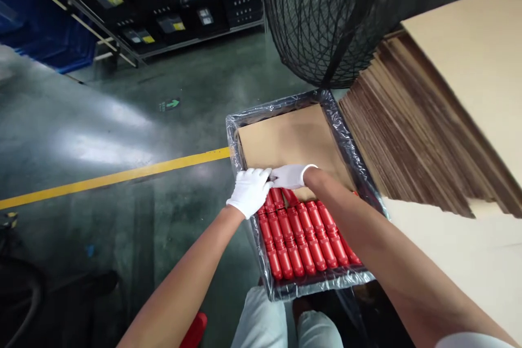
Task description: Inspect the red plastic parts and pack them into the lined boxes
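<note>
Both hands in white gloves, meeting at far end of a row of red tubes (304, 239) inside a black tray (322, 281) lined w/ clear plastic film (232, 130). Left hand (249, 191) resting at tray's left edge, fingers curled down onto the tops of the leftmost tubes, pressing rather than clearly clamping; can't tell if anything is actually pinched. Right hand (290, 175) reaching across from the right, lying flat-ish over the tube ends, fingertips touching the left glove; fingers partly bent, grip on any single tube not visible. Tubes lying side by side in neat rows, filling the near half of tray, lengthwise toward the viewer. Cardboard sheet (289, 138) covering tray's far half, just beyond the hands, its near edge touching the tube ends. Tray sitting just above the knees in pale trousers (261, 321). Stack of flat cardboard (411, 125) leaning to the right of tray, near it. Black wire fan guard (326, 16) hanging above and behind. Green floor (122, 119) w/ yellow line (122, 175) running left of tray; dark shelving (171, 5) w/ bins at the back, well apart.
</note>
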`<state>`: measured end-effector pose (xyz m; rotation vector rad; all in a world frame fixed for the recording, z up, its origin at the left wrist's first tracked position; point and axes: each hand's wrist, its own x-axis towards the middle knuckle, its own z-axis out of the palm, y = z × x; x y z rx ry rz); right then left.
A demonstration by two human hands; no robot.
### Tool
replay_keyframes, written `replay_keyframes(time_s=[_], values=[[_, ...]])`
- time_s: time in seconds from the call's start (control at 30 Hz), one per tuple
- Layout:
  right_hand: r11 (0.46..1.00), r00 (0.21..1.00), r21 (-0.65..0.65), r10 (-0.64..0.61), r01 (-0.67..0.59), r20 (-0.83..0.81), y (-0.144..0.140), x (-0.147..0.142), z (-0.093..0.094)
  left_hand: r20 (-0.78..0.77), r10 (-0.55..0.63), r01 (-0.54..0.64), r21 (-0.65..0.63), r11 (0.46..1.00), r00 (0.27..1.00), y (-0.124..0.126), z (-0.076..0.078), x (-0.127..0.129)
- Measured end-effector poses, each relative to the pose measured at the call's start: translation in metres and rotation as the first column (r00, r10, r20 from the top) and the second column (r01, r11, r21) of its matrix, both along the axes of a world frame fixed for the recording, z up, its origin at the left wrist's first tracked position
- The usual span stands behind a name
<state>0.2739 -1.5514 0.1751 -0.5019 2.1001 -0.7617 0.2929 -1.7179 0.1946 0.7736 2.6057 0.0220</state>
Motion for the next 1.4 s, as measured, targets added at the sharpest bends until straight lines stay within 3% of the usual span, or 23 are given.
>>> replay_keyframes(time_s=[0.33,0.6,0.97,1.13,1.27,1.33,1.4], values=[[0.953,0.951,-0.071,-0.301,0.296,-0.077,0.027,0.028,-0.016,0.231,-0.086,0.086,0.01,0.996,0.969,0.019,-0.015,-0.025],[0.908,0.9,-0.12,-0.414,0.4,-0.134,0.016,0.037,-0.018,0.259,-0.032,0.039,-0.022,0.999,0.965,0.021,-0.005,-0.027],[0.888,0.874,-0.161,-0.455,0.43,-0.171,0.006,0.045,-0.019,0.342,0.054,-0.038,-0.052,0.998,0.938,0.023,-0.005,-0.03],[0.849,0.847,-0.238,-0.512,0.472,-0.144,0.011,0.041,-0.026,0.345,0.053,-0.057,0.003,0.998,0.937,0.028,-0.009,-0.027],[0.723,0.713,-0.304,-0.681,0.621,-0.163,0.02,0.058,-0.006,0.334,0.028,-0.028,-0.004,1.0,0.942,0.035,-0.007,-0.028],[0.646,0.62,-0.3,-0.761,0.702,-0.188,0.025,0.091,0.018,0.322,0.004,-0.001,-0.009,1.0,0.947,0.039,0.006,-0.025],[0.605,0.566,-0.3,-0.796,0.737,-0.214,0.03,0.14,0.043,0.295,-0.039,0.04,0.005,0.999,0.955,0.046,0.025,-0.015]])
